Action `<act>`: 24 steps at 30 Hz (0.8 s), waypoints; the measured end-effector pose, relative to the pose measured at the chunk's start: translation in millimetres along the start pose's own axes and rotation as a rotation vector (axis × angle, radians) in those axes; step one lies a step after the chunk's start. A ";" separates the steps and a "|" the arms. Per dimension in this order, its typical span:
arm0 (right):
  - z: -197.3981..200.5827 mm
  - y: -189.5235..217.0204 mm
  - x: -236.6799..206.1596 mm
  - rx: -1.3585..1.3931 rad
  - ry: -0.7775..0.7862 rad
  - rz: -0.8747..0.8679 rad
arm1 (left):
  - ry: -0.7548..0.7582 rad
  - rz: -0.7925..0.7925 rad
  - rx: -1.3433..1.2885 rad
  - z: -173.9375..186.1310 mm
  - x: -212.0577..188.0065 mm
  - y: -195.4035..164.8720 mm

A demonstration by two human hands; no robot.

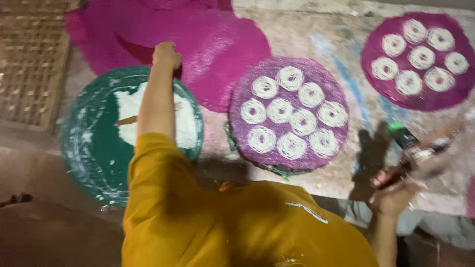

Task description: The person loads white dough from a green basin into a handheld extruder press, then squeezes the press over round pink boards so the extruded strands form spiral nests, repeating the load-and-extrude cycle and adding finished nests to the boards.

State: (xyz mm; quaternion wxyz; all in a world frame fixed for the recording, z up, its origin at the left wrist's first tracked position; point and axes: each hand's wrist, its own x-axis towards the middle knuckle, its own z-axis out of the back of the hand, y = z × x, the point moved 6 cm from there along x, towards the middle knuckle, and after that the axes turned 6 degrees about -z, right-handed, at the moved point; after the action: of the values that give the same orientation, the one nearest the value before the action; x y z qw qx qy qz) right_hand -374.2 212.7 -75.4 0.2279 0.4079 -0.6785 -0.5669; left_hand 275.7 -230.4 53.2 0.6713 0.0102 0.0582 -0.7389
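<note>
Head view, blurred by motion. Left hand (166,54) was stretched out over the far rim of the green tray (89,148), fingers curled into a closed fist right at the edge of the big pink mat (208,44). Couldn't tell whether it pinched the mat edge or just rested there; nothing else visible in it.

Right hand (396,190) was low at the right edge, fingers wrapped closed around a dark press tool (408,148) with a green cap, held tilted above the tabletop (307,34). Heavily smeared, so grip detail is unclear.

The green tray sat at near left, holding a patch of white flour or dough (129,109) with a small stick-like thing lying on it. Just right of it lay a round purple mat (289,113), carrying nine white noodle coils (279,110), touching or nearly touching each other. A second purple mat (420,59) at far right held seven coils. Well apart from the first one.

My read: both purple mats looked filled, and the step in hand looked like fetching a fresh mat with the left while the right kept the press ready. The next move would call for a clean grip on one mat edge, and laying it flat on bare tabletop clear of the finished coils. Risk: dragging the mat across the floured tray.
</note>
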 end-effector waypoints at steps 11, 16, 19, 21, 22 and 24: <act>-80.3 -27.0 -39.3 0.188 0.065 0.027 | 0.299 0.102 -0.054 -17.8 28.6 23.8; -98.5 -3.2 -59.9 -0.086 -0.006 0.199 | -0.039 0.322 -0.064 25.9 31.0 29.7; -102.7 8.1 -64.7 -0.069 0.014 0.223 | -0.254 0.190 0.091 66.8 44.7 28.3; -108.2 8.8 -62.2 0.120 0.106 0.121 | -0.410 0.177 0.170 97.6 50.9 35.5; -107.5 13.1 -60.6 0.096 0.069 0.147 | -0.306 0.199 0.075 102.1 57.0 42.6; -107.8 20.2 -56.9 0.045 0.000 0.191 | -0.344 0.233 0.130 129.5 60.9 45.7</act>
State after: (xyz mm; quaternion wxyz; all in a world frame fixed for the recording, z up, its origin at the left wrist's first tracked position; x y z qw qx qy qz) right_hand -264.9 196.5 -20.0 0.2715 0.3464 -0.7269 -0.5271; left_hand 323.2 -307.9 172.9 0.7500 -0.0660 -0.1065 -0.6495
